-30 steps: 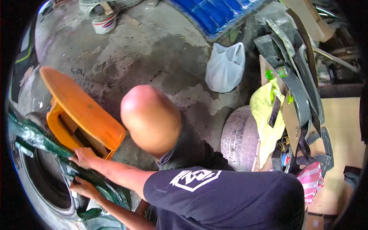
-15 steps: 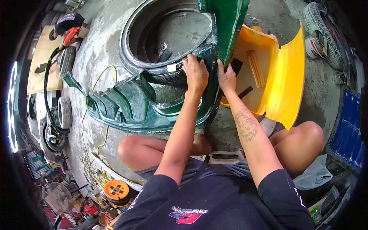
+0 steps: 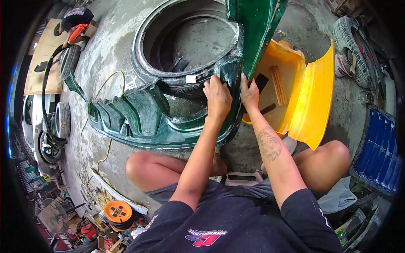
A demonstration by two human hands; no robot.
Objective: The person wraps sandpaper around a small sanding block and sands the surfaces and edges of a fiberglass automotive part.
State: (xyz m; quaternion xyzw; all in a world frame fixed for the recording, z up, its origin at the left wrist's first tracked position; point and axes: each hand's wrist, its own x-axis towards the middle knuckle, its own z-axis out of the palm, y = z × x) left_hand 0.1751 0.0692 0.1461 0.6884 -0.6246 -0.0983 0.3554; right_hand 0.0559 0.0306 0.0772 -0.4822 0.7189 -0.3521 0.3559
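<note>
The green bumper (image 3: 145, 114) is lying before your crossed legs, and both your hands are touching it where its two stretches are meeting. Nearest you, its vented stretch is running crosswise, from that corner out to your left, with its long axis passing in front of your left knee (image 3: 145, 166). Your left hand (image 3: 218, 99) is resting knuckles up on the corner, fingers bent over the dark edge; its thumb is staying out of sight, so you are not able to tell whether it is pinching. Your right hand (image 3: 249, 96) is sitting just beside it, thumb and forefinger angling up to the near end of the long side panel (image 3: 253, 33); whether they are pressing together on the edge is not showing clearly. That panel is stretching away from you, leaning slightly rightward, so its long axis is crossing that of the vented stretch. Your right hand is lying nearer to it, your left nearer to the vents.

On the right, a yellow molded shell (image 3: 314, 97) is standing just beside the panel, with a wooden strip (image 3: 278, 86) lying inside. Ahead and to the left, a tire (image 3: 147, 50) is lying flat, the bumper's corner overlapping its near edge. Far left, another person (image 3: 78, 25) is bending over a board (image 3: 44, 71).
</note>
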